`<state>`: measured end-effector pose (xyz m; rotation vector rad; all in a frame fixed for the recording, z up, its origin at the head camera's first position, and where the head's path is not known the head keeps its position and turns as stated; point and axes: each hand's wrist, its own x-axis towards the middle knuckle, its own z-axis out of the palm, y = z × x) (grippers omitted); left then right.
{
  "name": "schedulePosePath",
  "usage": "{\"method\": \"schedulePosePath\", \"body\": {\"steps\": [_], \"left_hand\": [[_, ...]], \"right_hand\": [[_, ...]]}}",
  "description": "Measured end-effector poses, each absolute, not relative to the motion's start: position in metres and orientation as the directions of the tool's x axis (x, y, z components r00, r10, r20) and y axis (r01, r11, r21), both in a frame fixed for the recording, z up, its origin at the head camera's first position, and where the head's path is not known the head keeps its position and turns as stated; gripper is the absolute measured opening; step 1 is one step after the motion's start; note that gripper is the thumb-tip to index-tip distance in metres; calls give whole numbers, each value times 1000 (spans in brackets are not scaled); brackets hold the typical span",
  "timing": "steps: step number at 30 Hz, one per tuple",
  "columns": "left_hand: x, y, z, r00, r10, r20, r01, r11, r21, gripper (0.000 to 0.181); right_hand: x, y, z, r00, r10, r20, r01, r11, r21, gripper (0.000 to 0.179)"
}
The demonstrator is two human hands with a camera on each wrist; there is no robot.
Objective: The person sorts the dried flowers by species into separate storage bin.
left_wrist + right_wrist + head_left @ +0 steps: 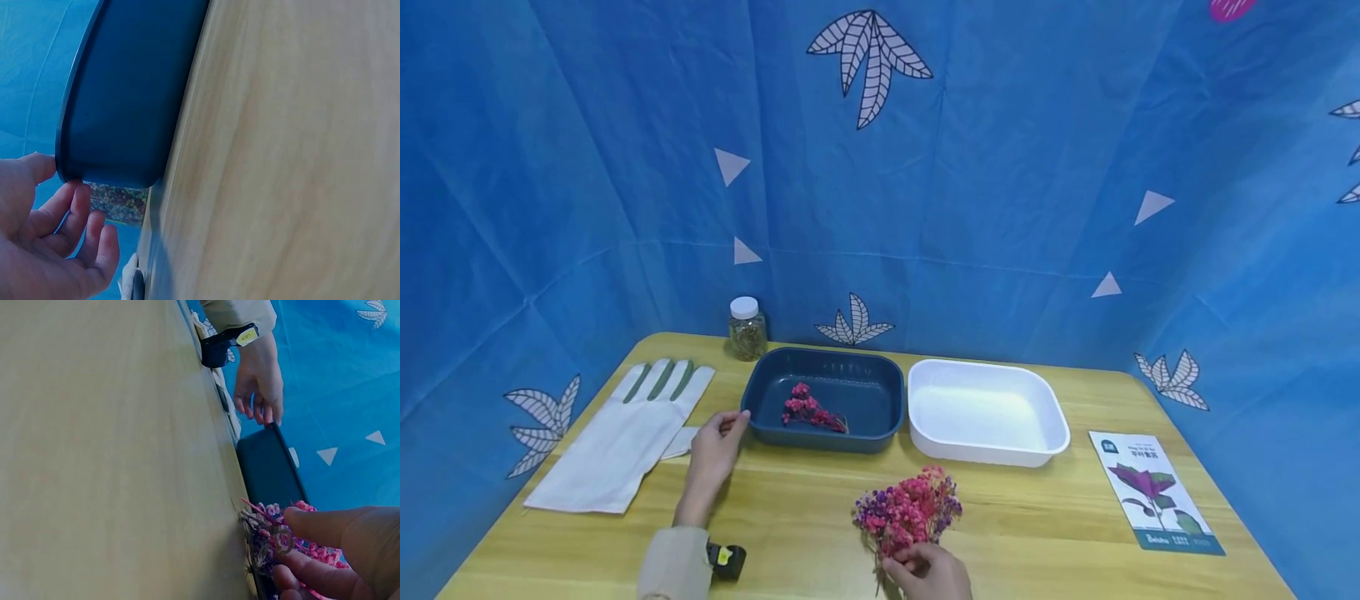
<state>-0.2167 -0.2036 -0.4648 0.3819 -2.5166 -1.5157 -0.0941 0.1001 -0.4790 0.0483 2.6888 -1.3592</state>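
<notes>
My left hand (713, 454) pinches the near left corner of a dark blue tray (827, 442) between thumb and fingertips. In the left wrist view the thumb lies at the rim of that tray (125, 94), and the other fingers are loosely curled below. A small sprig of pink dried flowers (805, 407) lies inside it. My right hand (931, 571) pinches a bunch of pink and purple dried flowers (910, 510) by its stems over the near part of the table. The right wrist view shows its thumb and forefinger on the stems of the bunch (269, 540).
A white tray (988, 454) stands right of the blue one. Behind is a glass jar (747, 335) with a white lid. White gloves with green stripes (617, 450) lie at the left, and a plant-picture packet (1157, 492) at the right. A blue curtain (1000, 167) surrounds the table.
</notes>
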Motion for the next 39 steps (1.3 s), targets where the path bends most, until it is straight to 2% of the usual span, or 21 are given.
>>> {"method": "schedulePosePath", "body": {"steps": [5,10,24,39], "left_hand": [[-216,-204,-464,-951,-307,28,-120,451,884,46],[-215,-204,-465,-953,-304,22,-123,450,885,45],[-215,-204,-467,-955,-297,23,-118,447,887,48],[-219,-203,-468,-954,-300,6,-131,436,891,51]], "right_hand": [[-97,95,-475,-986,-1,-166,126,646,-753,31],[-96,92,-476,-987,24,-160,136,662,-737,24],[-95,98,-479,-993,16,-116,106,535,-838,16],[-90,94,-465,-996,69,-54,82,505,-859,14]]}}
